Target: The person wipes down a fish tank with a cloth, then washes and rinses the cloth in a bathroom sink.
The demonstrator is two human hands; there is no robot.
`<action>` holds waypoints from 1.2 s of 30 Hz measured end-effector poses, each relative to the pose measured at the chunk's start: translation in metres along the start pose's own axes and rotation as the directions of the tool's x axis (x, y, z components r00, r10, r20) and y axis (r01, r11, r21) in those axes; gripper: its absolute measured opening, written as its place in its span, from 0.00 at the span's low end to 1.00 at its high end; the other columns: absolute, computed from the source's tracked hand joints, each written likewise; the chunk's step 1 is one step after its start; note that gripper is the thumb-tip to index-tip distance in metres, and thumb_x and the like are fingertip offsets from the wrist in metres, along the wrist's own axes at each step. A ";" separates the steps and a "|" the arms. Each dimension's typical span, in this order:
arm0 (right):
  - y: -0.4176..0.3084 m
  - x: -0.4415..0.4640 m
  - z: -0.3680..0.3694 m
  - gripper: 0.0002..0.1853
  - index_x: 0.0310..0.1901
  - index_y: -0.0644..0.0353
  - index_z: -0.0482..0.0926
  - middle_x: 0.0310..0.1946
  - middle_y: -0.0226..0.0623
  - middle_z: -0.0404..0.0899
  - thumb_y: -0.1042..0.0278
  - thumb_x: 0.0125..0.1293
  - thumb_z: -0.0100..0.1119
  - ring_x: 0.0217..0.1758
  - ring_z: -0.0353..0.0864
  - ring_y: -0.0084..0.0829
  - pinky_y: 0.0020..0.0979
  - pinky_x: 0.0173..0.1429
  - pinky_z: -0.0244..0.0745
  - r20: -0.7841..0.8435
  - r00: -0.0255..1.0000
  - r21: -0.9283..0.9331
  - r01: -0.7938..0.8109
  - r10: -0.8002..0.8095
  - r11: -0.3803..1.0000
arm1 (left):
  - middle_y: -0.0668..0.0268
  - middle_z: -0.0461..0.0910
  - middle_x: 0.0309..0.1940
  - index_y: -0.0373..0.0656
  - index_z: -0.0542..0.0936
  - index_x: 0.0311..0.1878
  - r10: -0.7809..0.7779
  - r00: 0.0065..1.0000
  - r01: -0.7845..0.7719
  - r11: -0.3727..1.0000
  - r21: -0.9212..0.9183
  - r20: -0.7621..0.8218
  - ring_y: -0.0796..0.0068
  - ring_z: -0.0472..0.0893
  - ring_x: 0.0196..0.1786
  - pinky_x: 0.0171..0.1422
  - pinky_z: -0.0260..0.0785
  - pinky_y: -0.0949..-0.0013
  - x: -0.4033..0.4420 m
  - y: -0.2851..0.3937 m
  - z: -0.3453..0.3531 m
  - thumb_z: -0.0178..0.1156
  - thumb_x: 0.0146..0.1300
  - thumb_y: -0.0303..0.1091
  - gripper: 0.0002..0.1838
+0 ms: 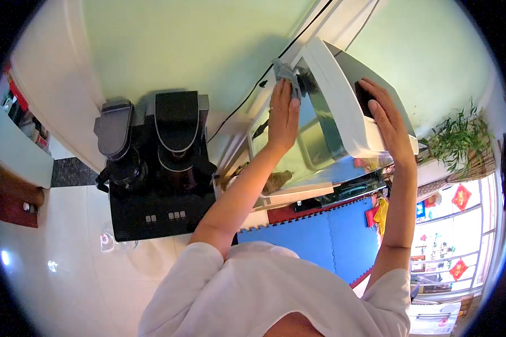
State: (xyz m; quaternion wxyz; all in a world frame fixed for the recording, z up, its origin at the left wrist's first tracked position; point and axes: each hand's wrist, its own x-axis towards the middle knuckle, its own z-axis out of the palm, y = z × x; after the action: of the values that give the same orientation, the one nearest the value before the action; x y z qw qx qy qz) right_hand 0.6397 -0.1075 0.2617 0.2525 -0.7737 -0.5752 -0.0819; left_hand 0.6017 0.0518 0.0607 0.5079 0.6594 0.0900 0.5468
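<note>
In the head view, the right hand [389, 121] grips the tilted-up white lid [334, 101] over the tank [298, 195]; the left hand [284, 118] clasps a gray cloth [285, 68] at its wall side. Lid raised; remaining work unclear.

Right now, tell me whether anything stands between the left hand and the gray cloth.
Nothing visible does: the left hand touches the gray cloth. The right hand rests on the tilted, white-rimmed lid.

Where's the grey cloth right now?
In the head view, the grey cloth is at the fingertips of your left hand, near the green wall and left of the tilted white lid.
</note>
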 end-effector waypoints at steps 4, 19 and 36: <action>0.004 0.003 0.000 0.20 0.58 0.61 0.72 0.61 0.46 0.68 0.61 0.70 0.46 0.66 0.65 0.39 0.32 0.69 0.54 0.000 1.000 0.024 0.006 -0.006 1.000 | 0.42 0.52 0.68 0.29 0.57 0.66 -0.103 0.995 0.102 0.994 0.044 0.014 0.46 0.50 0.72 0.74 0.41 0.55 -0.015 -0.016 -0.001 0.35 0.73 0.45 0.29; 0.004 0.003 0.000 0.19 0.58 0.61 0.72 0.60 0.44 0.69 0.62 0.70 0.46 0.65 0.65 0.37 0.31 0.69 0.54 -0.002 1.000 0.027 0.025 -0.025 0.999 | 0.41 0.53 0.68 0.28 0.58 0.65 -0.624 0.781 0.608 0.772 0.189 0.037 0.44 0.51 0.70 0.74 0.43 0.55 -0.126 -0.144 -0.010 0.32 0.72 0.47 0.31; 0.002 0.000 0.001 0.19 0.57 0.59 0.74 0.59 0.45 0.70 0.61 0.69 0.46 0.63 0.68 0.39 0.32 0.67 0.58 -0.057 0.998 -0.034 0.023 -0.025 0.999 | 0.39 0.48 0.69 0.30 0.59 0.64 0.274 0.954 -0.255 0.955 -0.148 0.124 0.37 0.46 0.72 0.72 0.41 0.46 -0.058 0.075 -0.018 0.42 0.67 0.40 0.28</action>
State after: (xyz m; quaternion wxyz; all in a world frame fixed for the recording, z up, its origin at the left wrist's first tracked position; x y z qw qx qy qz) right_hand 0.6418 -0.1076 0.2601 0.2552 -0.7682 -0.5755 -0.1166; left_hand 0.5320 -0.0121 0.0796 0.4770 0.6686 -0.0720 0.5659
